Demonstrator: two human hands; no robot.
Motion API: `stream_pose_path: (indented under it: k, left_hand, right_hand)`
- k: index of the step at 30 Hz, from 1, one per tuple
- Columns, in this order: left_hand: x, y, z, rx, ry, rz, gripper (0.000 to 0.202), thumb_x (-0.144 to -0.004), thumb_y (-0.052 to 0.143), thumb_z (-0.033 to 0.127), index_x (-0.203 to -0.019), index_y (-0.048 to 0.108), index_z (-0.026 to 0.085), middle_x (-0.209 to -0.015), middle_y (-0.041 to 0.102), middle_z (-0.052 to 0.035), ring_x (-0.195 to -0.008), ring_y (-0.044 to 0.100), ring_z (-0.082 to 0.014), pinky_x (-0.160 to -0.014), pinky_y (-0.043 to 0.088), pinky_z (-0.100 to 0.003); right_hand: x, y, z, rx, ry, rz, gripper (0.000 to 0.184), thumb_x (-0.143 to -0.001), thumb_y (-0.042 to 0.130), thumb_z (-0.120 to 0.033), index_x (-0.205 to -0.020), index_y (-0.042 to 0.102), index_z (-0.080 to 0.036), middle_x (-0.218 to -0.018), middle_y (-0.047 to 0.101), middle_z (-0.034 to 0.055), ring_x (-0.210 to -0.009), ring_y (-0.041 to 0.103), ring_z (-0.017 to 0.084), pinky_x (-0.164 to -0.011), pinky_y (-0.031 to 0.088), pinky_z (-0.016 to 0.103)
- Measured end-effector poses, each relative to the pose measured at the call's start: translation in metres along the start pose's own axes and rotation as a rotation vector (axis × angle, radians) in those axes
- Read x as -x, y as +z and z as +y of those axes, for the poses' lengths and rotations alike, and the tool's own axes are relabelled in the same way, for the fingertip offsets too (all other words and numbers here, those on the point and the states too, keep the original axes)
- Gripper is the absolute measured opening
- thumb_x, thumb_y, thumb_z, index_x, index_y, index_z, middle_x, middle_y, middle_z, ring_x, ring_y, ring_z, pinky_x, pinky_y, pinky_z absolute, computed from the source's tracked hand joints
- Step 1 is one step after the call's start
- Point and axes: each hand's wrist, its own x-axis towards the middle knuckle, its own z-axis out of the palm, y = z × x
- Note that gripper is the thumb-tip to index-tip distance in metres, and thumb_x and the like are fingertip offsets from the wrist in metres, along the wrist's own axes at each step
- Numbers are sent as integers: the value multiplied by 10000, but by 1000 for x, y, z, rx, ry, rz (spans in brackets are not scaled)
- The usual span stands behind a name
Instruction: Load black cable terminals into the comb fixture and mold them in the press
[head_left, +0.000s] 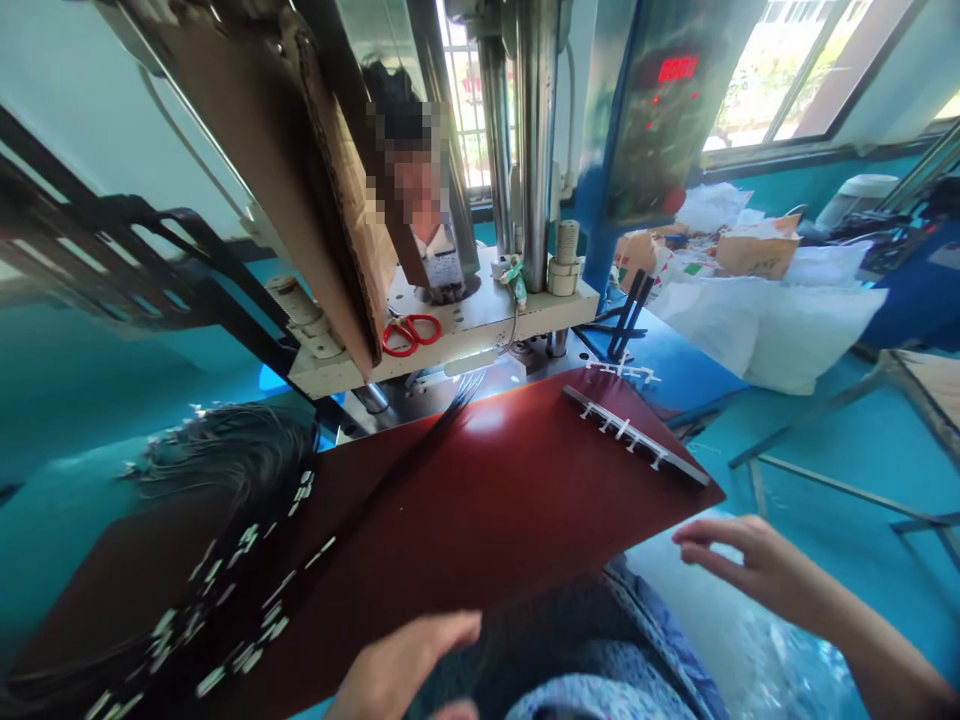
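Note:
My left hand [409, 665] is over the near edge of the red-brown tabletop [510, 490], fingers stretched out and thumb apart, with nothing in it. Off the right corner of the tabletop, my right hand [739, 555] hangs in the air, its thumb and fingers apart and nothing between them. A thin metal bar [686, 467] with small white plastic pieces along it lies nearest that hand. Behind the bar is a white branched plastic piece [622, 370]. Thin black cables [375, 490] run across the tabletop toward the machine. Several white tags or connectors [247, 540] show among the cables on the left.
A press machine [495, 325] with steel columns stands ahead; red-handled scissors [411, 335] lie on its plate. A thick cable bundle [255, 450] lies at left. A control box [652, 110] shows red digits. A person is behind the press. White sacks [772, 320] and a metal frame [817, 480] stand right.

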Motion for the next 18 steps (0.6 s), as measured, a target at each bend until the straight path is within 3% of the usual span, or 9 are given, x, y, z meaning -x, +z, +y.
stream_pose_path:
  k: [2,4,6,9,11,15,18]
  left_hand:
    - [-33,14,41,-71,373,-162,467,-718,597,496,-1156,575,334,-1220,588,-18,-1153,523,-232,-1011,404,-372]
    - [-76,37,80,-150,637,-120,551,-806,508,457,-1302,436,227,-1406,399,-64,-1291,370,-201,-1079,309,-364]
    - [-121,65,108,-272,748,-24,662,-781,550,462,-1342,366,162,-1467,276,-109,-1349,257,-220,-1100,257,-396]
    - [-171,102,126,-411,787,-22,849,-721,611,499,-1396,239,141,-1491,208,-125,-1369,197,-246,-1091,251,-439]
    - [-188,118,127,-445,757,-27,965,-686,621,551,-1416,157,123,-1486,214,-137,-1361,219,-254,-1083,253,-453]
    - [-195,128,124,-480,693,-32,1019,-656,581,650,-1420,153,129,-1491,207,-119,-1345,254,-270,-1085,236,-453]
    - [-195,129,123,-509,682,-45,1006,-655,537,696,-1419,176,150,-1499,191,-94,-1353,233,-269,-1095,219,-443]
  right_hand:
    - [-18,-9,-17,-22,-64,237,246,-864,503,-421,-902,668,-242,-828,689,28,-700,636,190,-628,509,274]
    - [-44,-10,-25,34,-104,450,254,-866,500,-399,-968,637,-211,-934,669,57,-814,624,214,-724,502,315]
    - [-71,-5,-25,131,-137,528,268,-863,497,-362,-1030,605,-183,-1032,629,89,-953,580,248,-839,468,381]
    - [-100,3,-19,234,-173,526,227,-856,496,-315,-997,600,-171,-1040,607,107,-988,552,264,-866,455,418]
    - [-111,6,-15,257,-192,515,171,-867,476,-276,-909,609,-178,-994,616,99,-938,566,253,-835,467,410]
    - [-118,-1,-22,188,-240,518,198,-887,468,-246,-770,612,-180,-857,651,68,-813,595,221,-769,472,375]
    - [-112,-20,-51,-28,-253,657,160,-887,510,-261,-811,623,-178,-817,660,42,-759,610,182,-705,484,309]
